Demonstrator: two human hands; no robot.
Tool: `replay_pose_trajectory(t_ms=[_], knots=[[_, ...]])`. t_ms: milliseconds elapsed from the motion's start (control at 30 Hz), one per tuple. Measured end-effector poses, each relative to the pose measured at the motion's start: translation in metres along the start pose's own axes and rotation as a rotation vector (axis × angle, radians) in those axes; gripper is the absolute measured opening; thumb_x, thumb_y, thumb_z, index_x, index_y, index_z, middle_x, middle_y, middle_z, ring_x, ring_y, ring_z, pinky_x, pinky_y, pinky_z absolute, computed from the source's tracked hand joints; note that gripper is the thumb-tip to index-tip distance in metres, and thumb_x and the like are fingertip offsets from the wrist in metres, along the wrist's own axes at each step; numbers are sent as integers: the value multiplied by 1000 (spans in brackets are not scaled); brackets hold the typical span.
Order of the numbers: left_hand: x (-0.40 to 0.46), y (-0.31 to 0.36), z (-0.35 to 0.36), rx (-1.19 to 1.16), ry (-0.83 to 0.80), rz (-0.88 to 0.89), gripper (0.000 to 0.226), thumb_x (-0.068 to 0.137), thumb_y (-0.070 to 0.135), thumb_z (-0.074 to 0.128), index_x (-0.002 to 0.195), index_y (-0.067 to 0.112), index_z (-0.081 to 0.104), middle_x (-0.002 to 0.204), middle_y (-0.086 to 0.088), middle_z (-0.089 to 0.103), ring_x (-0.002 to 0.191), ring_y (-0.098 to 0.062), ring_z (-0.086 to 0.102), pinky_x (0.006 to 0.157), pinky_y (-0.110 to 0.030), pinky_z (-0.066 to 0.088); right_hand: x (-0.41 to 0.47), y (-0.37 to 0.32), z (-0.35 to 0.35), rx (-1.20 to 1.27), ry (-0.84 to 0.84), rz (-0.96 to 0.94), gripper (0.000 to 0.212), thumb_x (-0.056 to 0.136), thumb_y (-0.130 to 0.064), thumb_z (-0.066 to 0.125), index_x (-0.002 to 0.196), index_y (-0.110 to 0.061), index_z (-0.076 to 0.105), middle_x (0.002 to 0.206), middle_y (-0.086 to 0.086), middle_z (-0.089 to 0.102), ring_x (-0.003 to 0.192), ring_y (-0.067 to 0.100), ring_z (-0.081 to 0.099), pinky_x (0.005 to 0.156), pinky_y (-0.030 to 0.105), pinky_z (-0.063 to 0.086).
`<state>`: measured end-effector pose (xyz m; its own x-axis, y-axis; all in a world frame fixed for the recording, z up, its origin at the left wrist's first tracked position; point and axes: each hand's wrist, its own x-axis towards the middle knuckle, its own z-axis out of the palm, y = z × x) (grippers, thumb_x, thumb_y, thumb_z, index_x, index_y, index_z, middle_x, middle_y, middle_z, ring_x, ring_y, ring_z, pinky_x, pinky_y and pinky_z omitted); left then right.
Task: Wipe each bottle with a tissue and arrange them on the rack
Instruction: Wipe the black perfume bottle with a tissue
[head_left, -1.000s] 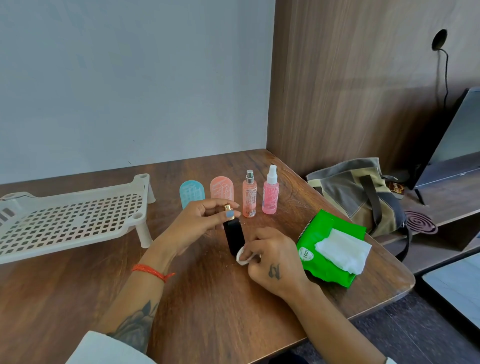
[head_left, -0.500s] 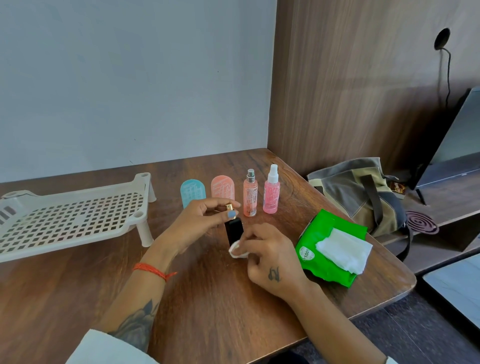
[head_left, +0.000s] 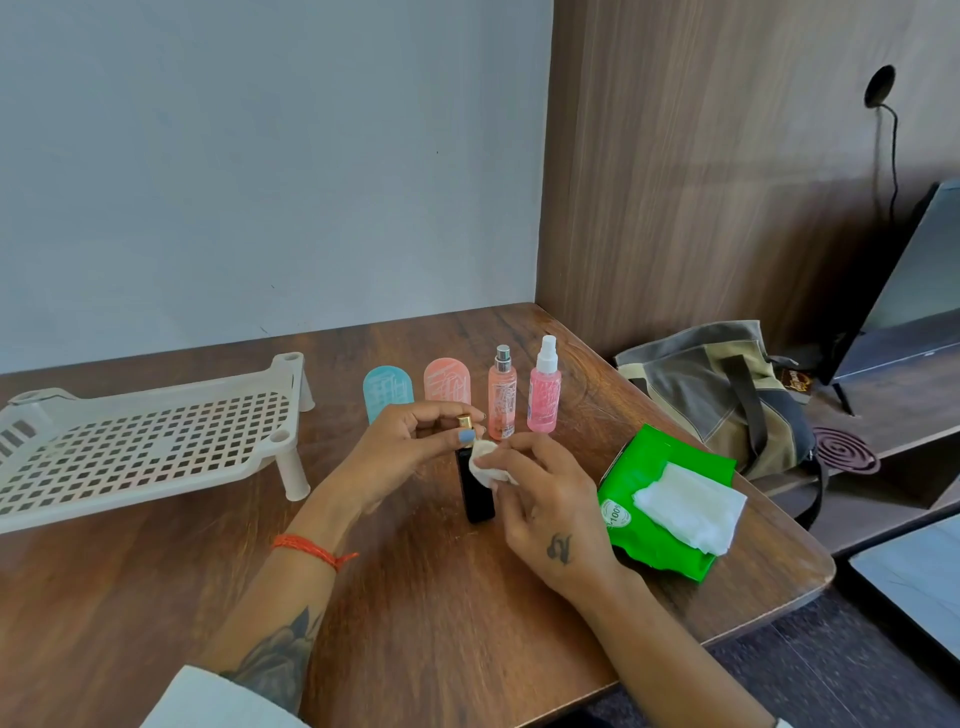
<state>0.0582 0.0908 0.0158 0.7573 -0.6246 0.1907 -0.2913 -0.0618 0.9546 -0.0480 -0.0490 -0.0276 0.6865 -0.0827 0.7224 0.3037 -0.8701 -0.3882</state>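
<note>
A brown wooden table (head_left: 441, 623) fills the lower half of the frame, set into a corner between a pale wall and a wood-panelled one. On its left side stands a white perforated rack (head_left: 145, 447) on short legs, with nothing on its top.

At the right edge of the frame, beyond the table, a grey and olive bag (head_left: 727, 395) sits on a lower shelf, with a dark spiral coil (head_left: 847, 457) just beside it.

On the right part of the table lies a green tissue pack (head_left: 654, 525), with a white tissue (head_left: 691, 506) pulled partly out of its top.

In the centre of the frame both hands meet over a black bottle (head_left: 477, 493), which stands upright on the table. The left hand (head_left: 400, 452) pinches the bottle's gold cap (head_left: 464, 420) between thumb and fingertips. The right hand (head_left: 545, 504) grips a small wad of tissue (head_left: 485, 465) in its curled fingers and presses it against the upper part of the black bottle.

Behind the hands, a row of four things stands near the middle of the table: a blue rounded bottle (head_left: 387, 392), a salmon rounded bottle (head_left: 447, 382), an orange spray bottle (head_left: 502, 397) with a silver top and a pink spray bottle (head_left: 544, 392) with a white nozzle. All four are upright and well apart from the rack.
</note>
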Motion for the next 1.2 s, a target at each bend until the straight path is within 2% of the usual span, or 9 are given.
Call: replay_pose_trajectory(t_ms=[233, 300, 400, 500, 700, 867, 967, 1100, 1200], knots=[[0, -2, -3, -13, 17, 6, 22, 84, 6, 65, 96, 23, 70, 91, 9, 75, 95, -3, 67, 84, -16, 51, -3, 4, 1, -71, -145, 38, 25, 52, -7, 50, 66, -17, 67, 72, -1, 57, 67, 21, 57, 47, 30, 43], [0, -1, -3, -11, 15, 1, 22, 84, 6, 65, 96, 24, 69, 91, 10, 75, 95, -2, 67, 83, -15, 51, -2, 2, 1, -61, -82, 51, 23, 55, -5, 51, 67, -16, 68, 75, 0, 60, 70, 21, 59, 50, 30, 47], [0, 0, -4, -4, 13, 3, 21, 84, 8, 65, 95, 26, 68, 88, 13, 74, 93, -1, 67, 81, -14, 51, 0, -1, 0, -14, 65, 41, 25, 69, 2, 61, 88, -11, 71, 92, 3, 63, 84, 18, 59, 68, 25, 49], [0, -1, -3, -11, 3, 21, 20, 83, 6, 66, 95, 23, 68, 91, 8, 75, 95, -5, 68, 82, -15, 52, 1, -4, 3, -1, 62, -21, 32, 71, 6, 66, 98, -10, 71, 101, 5, 62, 91, 18, 58, 75, 24, 49], [1, -2, -2, 2, -11, 49, 21, 81, 4, 68, 96, 18, 69, 95, 0, 75, 95, -11, 68, 84, -19, 52, -2, -2, 4, -27, 2, -61, 34, 65, 7, 67, 91, -13, 73, 98, 4, 64, 90, 17, 59, 74, 22, 49], [1, -3, -3, 64, 16, 37, 22, 79, 10, 71, 91, 28, 71, 90, 5, 72, 91, -7, 65, 82, -19, 51, -3, 0, 3, -15, -21, -17, 29, 54, 3, 56, 71, -15, 72, 81, 1, 65, 74, 20, 61, 60, 24, 50], [1, -3, -4, 56, 20, 18, 24, 79, 9, 71, 92, 29, 71, 86, 9, 73, 88, -3, 64, 82, -17, 49, -4, 2, 4, -16, 2, 11, 24, 52, 0, 53, 63, -14, 69, 74, 0, 64, 69, 20, 61, 55, 32, 53], [0, -1, -4, 27, 32, -6, 24, 79, 9, 70, 92, 29, 69, 82, 16, 73, 86, 3, 65, 77, -13, 47, -2, 2, 6, 67, 173, 80, 26, 71, 4, 63, 88, -11, 74, 95, 2, 66, 88, 14, 62, 74, 23, 52], [0, -2, -3, 18, 6, 6, 23, 79, 9, 70, 94, 27, 69, 86, 12, 74, 89, -1, 66, 78, -14, 50, 1, 1, 8, 95, 205, 50, 28, 79, 3, 64, 102, -11, 71, 108, 4, 65, 101, 15, 61, 84, 26, 52]])
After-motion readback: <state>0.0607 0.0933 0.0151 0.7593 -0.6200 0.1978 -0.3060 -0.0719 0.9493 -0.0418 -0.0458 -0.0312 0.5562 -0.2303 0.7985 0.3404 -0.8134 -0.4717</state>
